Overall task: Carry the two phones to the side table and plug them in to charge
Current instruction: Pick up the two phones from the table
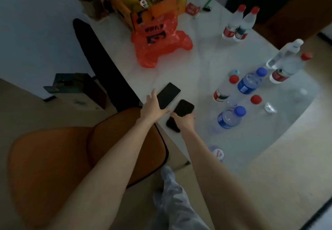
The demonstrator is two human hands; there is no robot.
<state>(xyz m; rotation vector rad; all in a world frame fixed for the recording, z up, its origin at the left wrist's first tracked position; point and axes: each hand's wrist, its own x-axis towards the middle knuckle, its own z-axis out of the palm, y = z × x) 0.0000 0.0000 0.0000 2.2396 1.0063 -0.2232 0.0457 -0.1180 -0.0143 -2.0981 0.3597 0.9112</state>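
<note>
Leftmost, an orange chair [53, 158] stood at the near corner of the white table [206, 64], and a dark box [71, 84] sat on the floor beyond it. Next, the left hand [152, 106] lay spread over the silver-edged phone [168, 95], fingers splayed, thumb at the phone's near end and palm along its left edge; whether the phone had left the tabletop could not be told. Just beside it, the right hand [185, 121] was closed around the lower end of the black phone [184, 107], which tilted up and away from the wrist. A dark object [172, 124] lay on the table under that hand, partly hidden. Both phones were at the table's near-left edge, close to each other. Farther back sat an orange bag [159, 41] with black printing too blurred to read, and a cardboard box [149, 2] holding yellow fruit. Rightward stood water bottles [239, 23] with red caps and red-and-green labels, and others with blue caps [231, 116]; none of the label text was legible.
</note>
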